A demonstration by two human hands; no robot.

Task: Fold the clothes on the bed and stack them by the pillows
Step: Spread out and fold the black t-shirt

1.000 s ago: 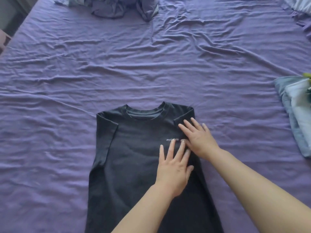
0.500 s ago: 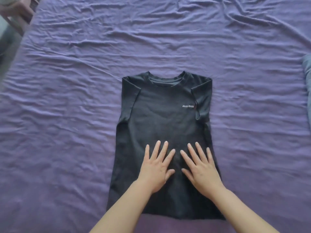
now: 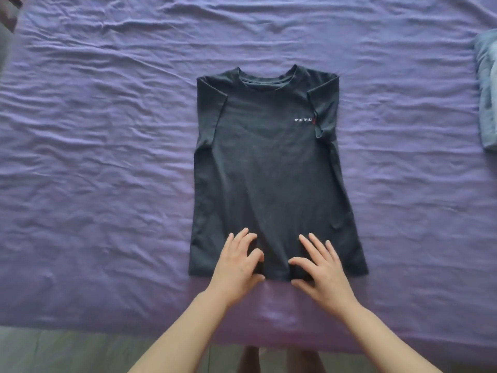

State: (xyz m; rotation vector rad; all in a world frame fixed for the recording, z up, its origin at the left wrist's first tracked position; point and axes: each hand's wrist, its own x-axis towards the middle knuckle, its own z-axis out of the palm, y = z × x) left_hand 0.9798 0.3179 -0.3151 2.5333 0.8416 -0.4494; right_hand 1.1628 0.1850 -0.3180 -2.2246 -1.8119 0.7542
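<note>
Black T-shirt [image 3: 271,168]; both hands [image 3: 236,262] now down at hem.

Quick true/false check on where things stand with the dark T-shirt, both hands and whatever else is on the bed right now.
1. The dark T-shirt lies front up, collar away from the person. True.
2. Both sleeves are spread out flat to the sides. False: both are folded in over the body.
3. Both hands sit at the shirt's bottom hem. True: the left hand and right hand rest there.
4. The right hand is lifting the collar. False: it is at the hem, far from the collar.
5. Pale blue clothing lies at the right edge of the purple sheet. True.
</note>
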